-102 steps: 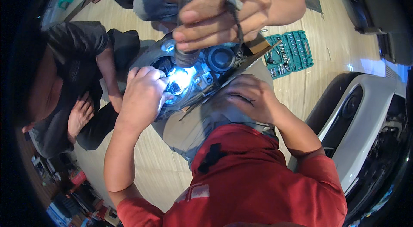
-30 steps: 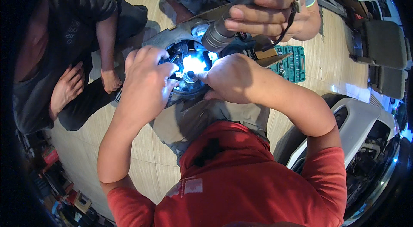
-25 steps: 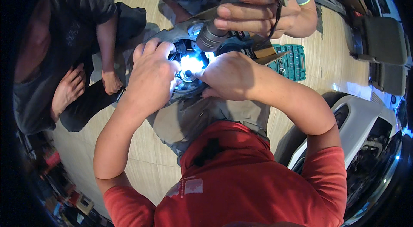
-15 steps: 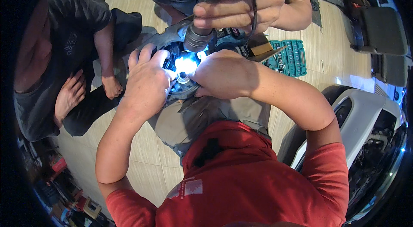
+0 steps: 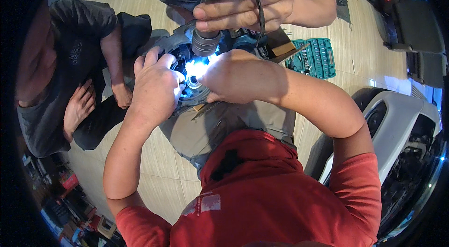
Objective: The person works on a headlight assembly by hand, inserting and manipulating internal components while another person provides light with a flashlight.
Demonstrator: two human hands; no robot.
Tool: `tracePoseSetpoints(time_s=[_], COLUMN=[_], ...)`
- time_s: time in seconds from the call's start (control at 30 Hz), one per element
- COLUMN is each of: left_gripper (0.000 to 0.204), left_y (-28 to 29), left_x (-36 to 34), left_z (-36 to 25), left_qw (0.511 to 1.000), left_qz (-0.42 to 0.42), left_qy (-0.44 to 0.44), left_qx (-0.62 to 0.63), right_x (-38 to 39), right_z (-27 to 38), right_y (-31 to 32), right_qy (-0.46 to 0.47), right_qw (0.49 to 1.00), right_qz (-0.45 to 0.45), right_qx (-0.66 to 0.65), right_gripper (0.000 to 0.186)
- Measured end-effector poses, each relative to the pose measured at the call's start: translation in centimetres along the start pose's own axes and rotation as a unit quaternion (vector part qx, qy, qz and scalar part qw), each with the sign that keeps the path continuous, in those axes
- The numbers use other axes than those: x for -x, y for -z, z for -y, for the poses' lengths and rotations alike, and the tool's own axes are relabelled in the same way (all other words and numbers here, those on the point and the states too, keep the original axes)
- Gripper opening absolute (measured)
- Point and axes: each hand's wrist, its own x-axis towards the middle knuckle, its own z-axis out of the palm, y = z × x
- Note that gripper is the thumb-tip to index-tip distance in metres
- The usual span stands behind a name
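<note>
A dark housing with a round opening (image 5: 196,102) rests over my lap, its inside washed out by glare. My left hand (image 5: 156,85) lies against the left of its rim, fingers bent and thumb reaching inside. From the right, my right hand (image 5: 234,76) reaches into the same opening, its fingers curled in; the fingertips and whatever they pinch are lost in the bright light. Just above, another person's hand (image 5: 252,6) holds a dark flashlight (image 5: 206,43), with a cord hanging from it, pointed down into the opening.
A green socket set case (image 5: 320,57) lies unfolded on the floor beyond my right arm, near a cardboard box (image 5: 280,46). One person in dark clothes (image 5: 84,22) sits close on the left. At the right stands a white car body part (image 5: 397,111).
The flashlight and the hand holding it have shifted slightly left in view, as has the housing. Both my hands stay at the opening, the right one moved slightly left and up.
</note>
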Motion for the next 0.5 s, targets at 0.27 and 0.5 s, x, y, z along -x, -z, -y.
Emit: tracePoseSetpoints(time_s=[0.27,0.5], left_gripper=[0.010,0.014], left_y=[-0.1,-0.3], left_x=[-0.7,-0.6], left_z=[-0.8,-0.6], left_qw=[0.999,0.999], left_qz=[-0.004,-0.009], left_qy=[-0.028,-0.013], left_qx=[-0.027,-0.034], right_x=[-0.5,-1.0], right_z=[0.3,1.0], right_y=[0.5,-0.1], right_qy=[-0.018,-0.055], right_qw=[0.998,0.997], right_qz=[0.052,0.042], right_qx=[-0.002,0.035], right_gripper=[0.031,0.025])
